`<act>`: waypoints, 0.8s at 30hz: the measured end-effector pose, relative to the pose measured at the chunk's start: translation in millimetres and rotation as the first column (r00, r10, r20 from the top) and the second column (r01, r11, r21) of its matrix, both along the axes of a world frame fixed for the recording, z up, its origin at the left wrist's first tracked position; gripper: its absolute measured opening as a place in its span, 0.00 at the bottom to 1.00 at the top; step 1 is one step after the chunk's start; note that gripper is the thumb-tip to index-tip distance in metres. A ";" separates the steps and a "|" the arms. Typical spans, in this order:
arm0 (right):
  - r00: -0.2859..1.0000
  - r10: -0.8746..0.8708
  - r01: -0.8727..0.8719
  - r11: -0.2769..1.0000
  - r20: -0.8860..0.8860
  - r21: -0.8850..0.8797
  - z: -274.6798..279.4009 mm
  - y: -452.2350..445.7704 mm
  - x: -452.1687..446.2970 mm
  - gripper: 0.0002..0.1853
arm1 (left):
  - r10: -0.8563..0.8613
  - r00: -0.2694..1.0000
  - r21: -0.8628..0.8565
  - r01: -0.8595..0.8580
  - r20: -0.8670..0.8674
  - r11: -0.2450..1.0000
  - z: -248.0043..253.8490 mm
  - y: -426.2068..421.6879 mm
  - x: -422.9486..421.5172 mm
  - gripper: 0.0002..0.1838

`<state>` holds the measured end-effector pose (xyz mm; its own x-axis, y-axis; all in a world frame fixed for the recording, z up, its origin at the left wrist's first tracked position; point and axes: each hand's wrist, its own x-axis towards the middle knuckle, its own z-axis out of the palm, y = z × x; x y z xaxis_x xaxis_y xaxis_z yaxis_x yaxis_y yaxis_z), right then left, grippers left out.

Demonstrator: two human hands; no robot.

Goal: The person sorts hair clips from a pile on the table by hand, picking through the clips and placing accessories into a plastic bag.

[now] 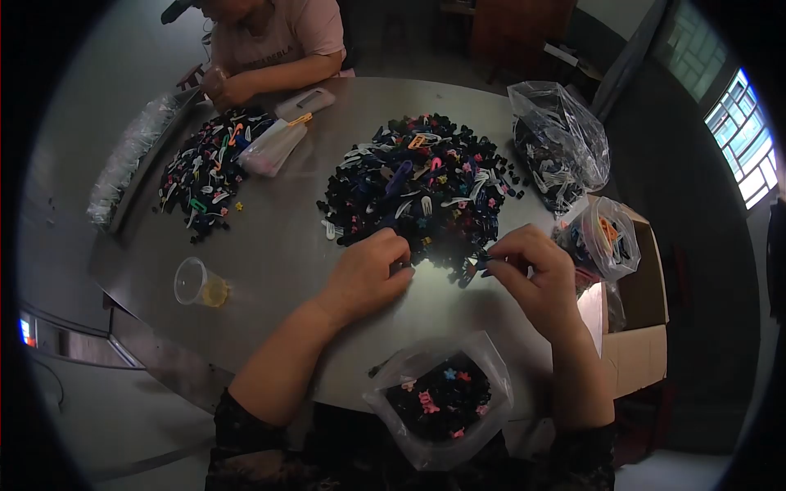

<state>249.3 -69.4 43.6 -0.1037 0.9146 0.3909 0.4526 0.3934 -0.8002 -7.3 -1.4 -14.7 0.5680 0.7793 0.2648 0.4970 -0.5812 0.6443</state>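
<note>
A large pile of hair clips point(417, 176), mostly black with white, pink, purple and orange ones among them, lies on the metal table. At its near edge rests my left hand point(367, 270), fingers curled inward; what they hold, if anything, is hidden. My right hand point(536, 274) pinches a small dark hair clip point(483, 263) between thumb and fingertips, just off the pile's right front edge. Between my forearms stands an open clear plastic bag point(381, 403), part-filled with black, pink and blue clips.
Across the table point(270, 217), a person point(282, 41) sits by a smaller clip pile point(201, 168). A plastic cup point(192, 282) holding yellowish liquid is at left. Bagged clips point(561, 147) and a cardboard box point(634, 360) stand at right. A long tray of clear packets point(135, 164) lies far left.
</note>
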 end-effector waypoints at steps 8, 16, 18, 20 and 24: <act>0.883 0.064 -0.114 0.990 0.464 0.080 -64.1 21.7 -2.7 0.10 | -0.035 0.999 -0.010 0.035 -0.010 0.999 -0.9 -2.2 1.5 0.08; 0.877 0.007 -0.045 0.997 0.480 0.068 -65.0 21.1 -11.0 0.10 | -0.012 0.999 -0.005 0.012 0.048 1.000 -2.6 -3.8 4.8 0.07; 0.861 -0.057 -0.018 0.990 0.505 0.143 -68.8 22.8 -12.7 0.09 | 0.007 0.998 -0.008 -0.007 0.070 1.000 -4.7 -3.3 5.8 0.06; 0.857 -0.052 -0.023 0.990 0.513 0.139 -69.5 24.5 -12.9 0.09 | 0.001 0.994 0.030 -0.004 0.106 1.000 -9.5 -1.4 7.3 0.06; 0.854 -0.056 -0.020 0.990 0.518 0.139 -70.7 27.0 -12.3 0.08 | -0.022 0.989 0.007 0.022 0.145 1.000 -5.6 -5.4 14.5 0.06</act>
<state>237.1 -42.4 -27.1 -0.3099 0.8610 0.4033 0.7950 0.4673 -0.3867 7.2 -6.9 -20.3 0.5402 0.7654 0.3498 0.3855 -0.5945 0.7056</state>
